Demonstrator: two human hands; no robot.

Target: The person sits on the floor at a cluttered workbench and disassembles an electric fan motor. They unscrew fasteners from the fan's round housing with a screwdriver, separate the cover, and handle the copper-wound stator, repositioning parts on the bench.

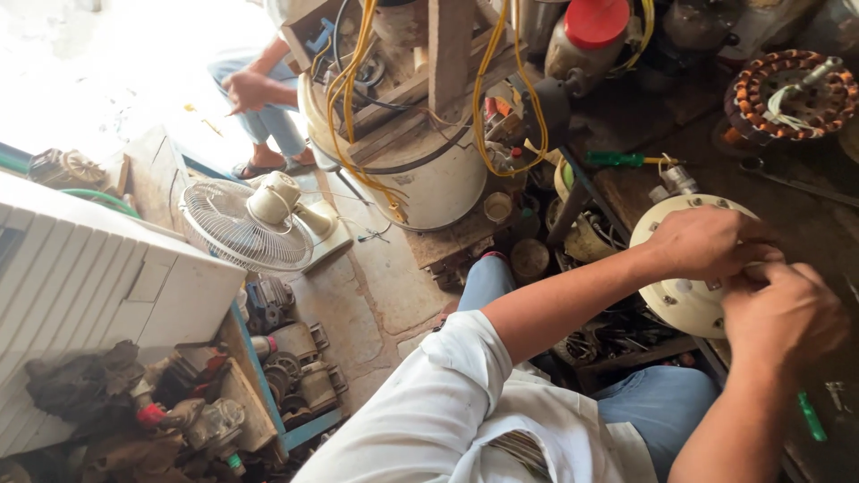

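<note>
Both hands on cream round motor cover [684, 300] at bench [805, 215] edge. Left hand [707, 241] grip closed over cover top; right hand [783, 313] pinching something small (hidden). Likely fastener work; next needs steady cover.

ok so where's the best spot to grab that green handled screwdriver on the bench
Probably by the green handle of the screwdriver: it lies flat on the bench, handle pointing left and thin shaft right. Come from above and pinch across the handle, its thickest part. Both hands are on the cream round motor cover.
</note>
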